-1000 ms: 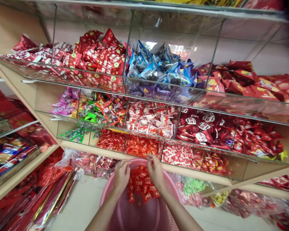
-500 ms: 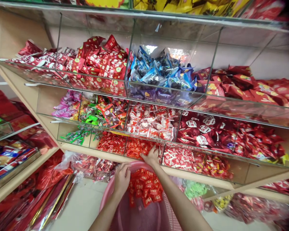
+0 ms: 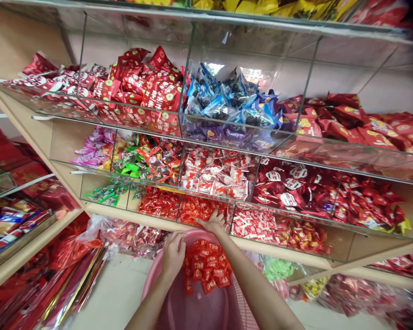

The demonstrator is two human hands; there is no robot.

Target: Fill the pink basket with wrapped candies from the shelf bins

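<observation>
A pink plastic basket (image 3: 150, 280) stands below the lowest shelf row. My left hand (image 3: 174, 253) is closed over its rim at the left. Inside, red-wrapped candies (image 3: 208, 266) with pale lettering lie heaped toward the shelf side. Beyond the far rim, my right hand (image 3: 214, 225) reaches over the shelf's front edge. Its thumb and fingers are spread against the red-wrapped candies (image 3: 193, 210) in a bottom-row glass compartment. I see nothing held in that hand, though its palm side is hidden.
Glass dividers separate blue packets (image 3: 227, 98), flowered red packets (image 3: 158, 89) and white-and-red sweets (image 3: 253, 222). A wooden shelf edge (image 3: 134, 219) runs along the front. Bagged sweets (image 3: 278, 268) lie on the floor at right. Long red packages (image 3: 72, 284) lean at left.
My right hand has shifted slightly left over the compartment, its fingers still spread. The left hand stays on the basket rim. The view has shifted slightly.
</observation>
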